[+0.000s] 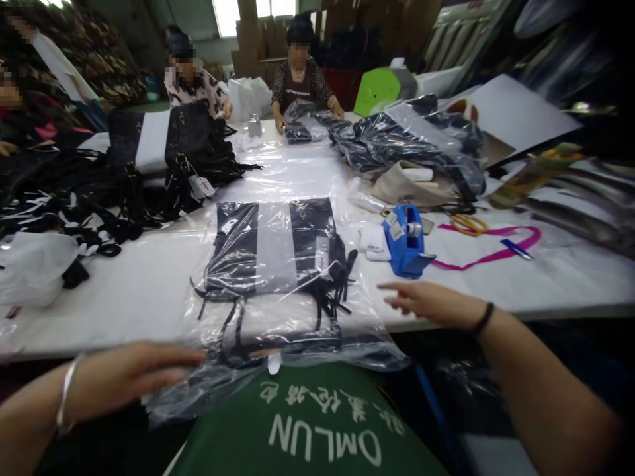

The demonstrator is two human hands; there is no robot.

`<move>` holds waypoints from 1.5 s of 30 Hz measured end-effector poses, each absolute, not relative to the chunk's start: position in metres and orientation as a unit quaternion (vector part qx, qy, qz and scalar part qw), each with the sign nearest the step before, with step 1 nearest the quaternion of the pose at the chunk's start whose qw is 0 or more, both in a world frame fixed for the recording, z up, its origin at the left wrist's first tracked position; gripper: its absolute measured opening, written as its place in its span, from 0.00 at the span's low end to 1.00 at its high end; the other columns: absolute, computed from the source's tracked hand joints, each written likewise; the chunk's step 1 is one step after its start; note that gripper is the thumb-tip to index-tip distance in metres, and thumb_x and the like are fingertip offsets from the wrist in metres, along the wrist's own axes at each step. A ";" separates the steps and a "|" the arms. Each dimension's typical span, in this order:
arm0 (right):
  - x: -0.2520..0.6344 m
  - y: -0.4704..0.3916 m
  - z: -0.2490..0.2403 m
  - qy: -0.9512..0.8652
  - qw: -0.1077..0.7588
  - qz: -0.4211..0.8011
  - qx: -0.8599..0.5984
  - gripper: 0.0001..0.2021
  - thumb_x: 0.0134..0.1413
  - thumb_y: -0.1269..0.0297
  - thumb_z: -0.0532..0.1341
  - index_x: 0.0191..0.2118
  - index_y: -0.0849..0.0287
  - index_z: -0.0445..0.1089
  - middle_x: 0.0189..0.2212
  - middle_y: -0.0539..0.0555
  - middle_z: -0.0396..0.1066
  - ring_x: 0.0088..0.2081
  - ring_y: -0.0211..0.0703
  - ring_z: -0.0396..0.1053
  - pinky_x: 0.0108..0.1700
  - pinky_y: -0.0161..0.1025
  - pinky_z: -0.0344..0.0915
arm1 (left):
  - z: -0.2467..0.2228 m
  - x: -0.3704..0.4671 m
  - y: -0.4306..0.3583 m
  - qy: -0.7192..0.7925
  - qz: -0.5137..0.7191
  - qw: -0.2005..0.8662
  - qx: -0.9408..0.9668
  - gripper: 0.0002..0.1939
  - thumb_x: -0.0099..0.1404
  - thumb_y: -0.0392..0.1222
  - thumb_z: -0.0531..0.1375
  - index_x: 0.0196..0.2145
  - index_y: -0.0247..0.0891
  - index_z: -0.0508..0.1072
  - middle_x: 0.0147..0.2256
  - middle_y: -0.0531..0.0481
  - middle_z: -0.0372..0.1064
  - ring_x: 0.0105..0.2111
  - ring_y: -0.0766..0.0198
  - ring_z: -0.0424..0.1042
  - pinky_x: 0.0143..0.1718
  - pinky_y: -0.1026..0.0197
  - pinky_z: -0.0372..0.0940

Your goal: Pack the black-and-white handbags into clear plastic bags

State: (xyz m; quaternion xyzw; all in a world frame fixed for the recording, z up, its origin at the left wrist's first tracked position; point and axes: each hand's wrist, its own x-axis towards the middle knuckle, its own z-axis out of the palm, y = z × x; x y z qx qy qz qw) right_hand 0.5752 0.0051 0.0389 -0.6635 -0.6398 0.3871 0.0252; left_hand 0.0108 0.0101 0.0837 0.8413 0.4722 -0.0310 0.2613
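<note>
A black handbag (233, 248) with a white paper band and dangling fringe lies flat inside a clear plastic bag (367, 344) in front of me. The plastic bag's near end hangs over the table edge onto a green apron. My left hand (143, 370), fingers stretched out, is at the lower left corner of the plastic; whether it touches is hard to tell. To the right of the plastic, my right hand (426, 301) hovers with fingers extended and nothing in them. Just beyond it stands a blue tape dispenser (407, 241) beside small white labels (373, 243).
Dark bags (193, 139) are heaped at the left with a crumpled white bag (37, 264). Plastic-wrapped bags (407, 135) pile up at the back right. Yellow scissors (469, 225), a pink strap (496, 231) and a blue cutter (516, 249) lie right. Several people work across the table.
</note>
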 end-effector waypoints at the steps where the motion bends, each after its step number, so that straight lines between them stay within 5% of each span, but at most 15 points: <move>1: 0.567 0.039 0.054 -0.675 0.072 0.284 -0.677 0.26 0.58 0.53 0.59 0.59 0.59 0.71 0.39 0.61 0.79 0.39 0.53 0.77 0.43 0.46 0.71 | 0.106 0.025 0.052 0.452 -0.066 0.312 0.833 0.24 0.67 0.62 0.52 0.54 0.55 0.76 0.51 0.57 0.76 0.50 0.55 0.75 0.55 0.54 0.69; 6: 0.478 0.212 0.088 -0.682 0.277 0.057 -0.675 0.29 0.65 0.54 0.53 0.67 0.63 0.61 0.63 0.63 0.65 0.64 0.54 0.62 0.65 0.52 0.57 | 0.111 0.131 0.250 0.579 0.182 0.151 0.780 0.35 0.66 0.65 0.54 0.59 0.35 0.71 0.58 0.41 0.69 0.63 0.46 0.61 0.65 0.42 0.55; 11: 0.430 0.272 0.014 -0.589 0.192 0.058 -0.783 0.34 0.66 0.46 0.51 0.71 0.56 0.51 0.72 0.59 0.44 0.72 0.65 0.39 0.68 0.65 0.39 | 0.004 0.174 0.315 0.638 0.169 0.092 0.745 0.33 0.70 0.55 0.55 0.64 0.27 0.62 0.69 0.34 0.48 0.70 0.41 0.39 0.67 0.33 0.30; 16: 0.453 0.256 -0.071 -0.579 0.120 0.093 -0.801 0.33 0.69 0.44 0.42 0.72 0.53 0.47 0.74 0.54 0.37 0.73 0.58 0.33 0.70 0.62 0.36 | -0.066 0.147 0.325 0.658 0.096 0.076 0.743 0.39 0.73 0.58 0.47 0.70 0.27 0.47 0.71 0.33 0.37 0.71 0.43 0.35 0.66 0.31 0.29; 22: 0.458 0.258 -0.081 -0.582 0.129 0.107 -0.796 0.34 0.68 0.43 0.42 0.73 0.52 0.45 0.74 0.51 0.33 0.73 0.55 0.29 0.70 0.59 0.34 | -0.093 0.137 0.338 0.675 0.062 0.040 0.734 0.43 0.71 0.64 0.38 0.72 0.32 0.42 0.73 0.38 0.31 0.72 0.47 0.29 0.67 0.32 0.25; 27: 0.455 0.259 -0.075 -0.582 0.171 0.134 -0.783 0.34 0.68 0.43 0.45 0.72 0.54 0.48 0.74 0.53 0.36 0.73 0.57 0.31 0.70 0.60 0.34 | -0.095 0.134 0.342 0.665 0.055 0.045 0.744 0.45 0.69 0.66 0.36 0.72 0.30 0.40 0.73 0.38 0.29 0.72 0.46 0.28 0.67 0.31 0.26; 33: 0.506 0.208 -0.039 -0.576 0.246 0.127 -0.769 0.24 0.67 0.59 0.52 0.65 0.60 0.62 0.62 0.59 0.66 0.63 0.50 0.59 0.66 0.47 0.52 | -0.085 0.136 0.337 0.658 0.069 0.061 0.747 0.46 0.69 0.64 0.38 0.72 0.27 0.42 0.72 0.32 0.31 0.72 0.44 0.29 0.67 0.31 0.27; 37: 0.552 0.152 -0.027 -0.438 0.192 0.026 -0.878 0.33 0.64 0.55 0.57 0.68 0.68 0.54 0.61 0.71 0.63 0.61 0.61 0.58 0.61 0.54 0.55 | -0.083 0.139 0.337 0.655 0.074 0.062 0.750 0.46 0.68 0.64 0.39 0.71 0.26 0.42 0.72 0.30 0.31 0.72 0.41 0.29 0.66 0.30 0.27; 41: 0.563 0.131 -0.033 -0.420 0.115 0.038 -0.899 0.36 0.60 0.62 0.62 0.70 0.65 0.51 0.59 0.72 0.63 0.59 0.61 0.59 0.58 0.52 0.57 | -0.061 0.144 0.338 0.661 0.059 0.084 0.744 0.44 0.68 0.62 0.43 0.70 0.25 0.46 0.71 0.28 0.35 0.71 0.37 0.33 0.65 0.26 0.32; 45: 0.550 0.127 -0.029 -0.458 0.237 0.038 -0.856 0.33 0.61 0.71 0.58 0.70 0.63 0.52 0.52 0.65 0.70 0.54 0.54 0.65 0.57 0.48 0.59 | -0.010 0.152 0.316 0.647 0.105 0.094 0.749 0.33 0.70 0.55 0.48 0.65 0.31 0.61 0.69 0.32 0.49 0.69 0.40 0.47 0.66 0.30 0.43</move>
